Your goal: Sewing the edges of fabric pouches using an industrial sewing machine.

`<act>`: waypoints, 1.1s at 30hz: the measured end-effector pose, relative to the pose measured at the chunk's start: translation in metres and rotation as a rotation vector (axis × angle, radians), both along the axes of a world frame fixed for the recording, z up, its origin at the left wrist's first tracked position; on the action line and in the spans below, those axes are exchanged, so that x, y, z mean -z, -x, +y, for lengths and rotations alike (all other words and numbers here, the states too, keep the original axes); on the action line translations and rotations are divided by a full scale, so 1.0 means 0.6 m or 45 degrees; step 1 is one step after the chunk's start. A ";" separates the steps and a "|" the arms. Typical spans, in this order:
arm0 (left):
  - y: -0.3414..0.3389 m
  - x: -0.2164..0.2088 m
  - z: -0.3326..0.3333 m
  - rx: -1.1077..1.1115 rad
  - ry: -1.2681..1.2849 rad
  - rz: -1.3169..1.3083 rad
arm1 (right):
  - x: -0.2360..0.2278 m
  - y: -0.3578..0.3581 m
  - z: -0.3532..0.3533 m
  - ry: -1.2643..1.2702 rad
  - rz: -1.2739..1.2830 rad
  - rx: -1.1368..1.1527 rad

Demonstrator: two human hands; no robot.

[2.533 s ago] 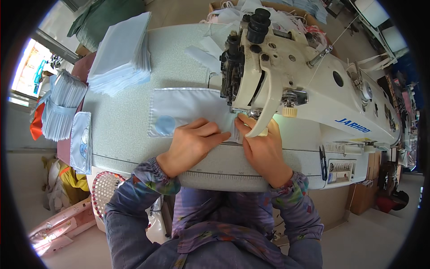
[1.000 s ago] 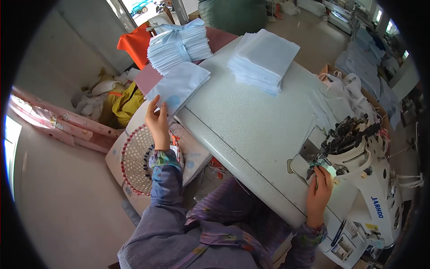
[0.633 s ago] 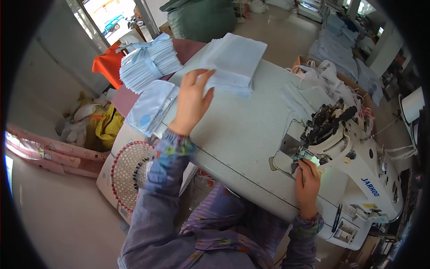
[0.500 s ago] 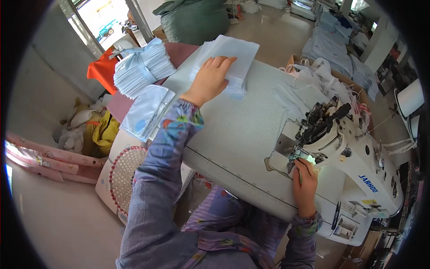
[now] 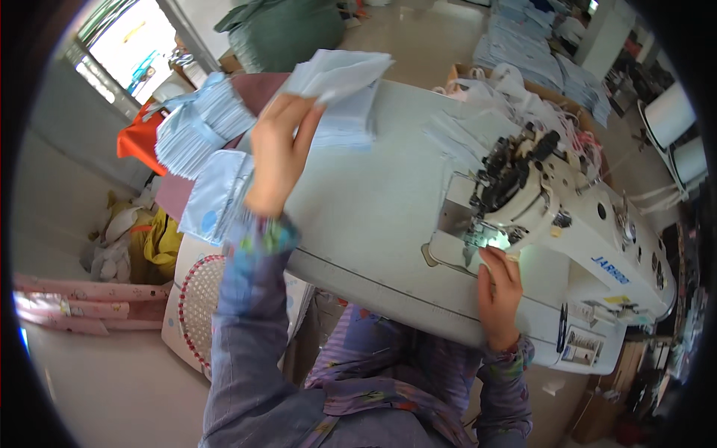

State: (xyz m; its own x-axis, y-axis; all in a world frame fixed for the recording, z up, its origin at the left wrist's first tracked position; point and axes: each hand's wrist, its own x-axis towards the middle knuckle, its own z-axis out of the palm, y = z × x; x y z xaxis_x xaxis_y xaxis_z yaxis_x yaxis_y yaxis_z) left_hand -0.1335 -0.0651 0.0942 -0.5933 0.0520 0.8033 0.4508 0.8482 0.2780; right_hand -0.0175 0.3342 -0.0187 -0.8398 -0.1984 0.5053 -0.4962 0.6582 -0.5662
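At the far left of the sewing table [image 5: 358, 201], my left hand [image 5: 280, 149] pinches the near edge of a thin white fabric piece [image 5: 347, 75]. The piece is lifted and bent above a stack of pale blue-white fabric pieces [image 5: 343, 123]. My right hand [image 5: 500, 295] rests beside the needle area of a white overlock sewing machine [image 5: 567, 231], its fingers loosely bent and the thumb apart. No fabric shows in it. Its fingertips are close to the lit presser foot [image 5: 478, 237]; whether they touch it I cannot tell.
Left of the stack lie a tied bundle of folded pieces [image 5: 202, 116] and a flat pale blue pile [image 5: 213, 194]. A basket with a red-beaded rim [image 5: 183, 313] stands nearer me. White scraps [image 5: 455, 142] lie near the machine, before a box of strips [image 5: 553, 108]. Thread cones [image 5: 672, 112] stand right.
My left hand has gone from lying on the stack to pinching its top piece and raising the edge toward me. My right hand stays by the needle area. The whole view has shifted slightly.
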 end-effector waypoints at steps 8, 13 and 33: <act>-0.349 0.121 0.200 0.560 0.381 -0.507 | -0.046 -0.136 -0.063 1.279 -1.069 -0.249; -0.315 0.103 0.222 0.889 0.253 -0.951 | -0.006 -0.149 -0.054 0.434 -0.829 0.002; -0.098 0.172 0.301 0.310 0.283 -0.478 | 0.013 -0.154 -0.068 0.364 -0.619 0.039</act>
State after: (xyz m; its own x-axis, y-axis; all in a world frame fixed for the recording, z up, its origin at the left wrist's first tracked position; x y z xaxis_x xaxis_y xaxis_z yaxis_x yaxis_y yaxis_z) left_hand -0.0744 0.1152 -0.0091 -0.7887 0.3705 0.4907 0.5464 0.7881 0.2832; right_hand 0.0746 0.2935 -0.0264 -0.9926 -0.0826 0.0887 -0.1167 0.4549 -0.8828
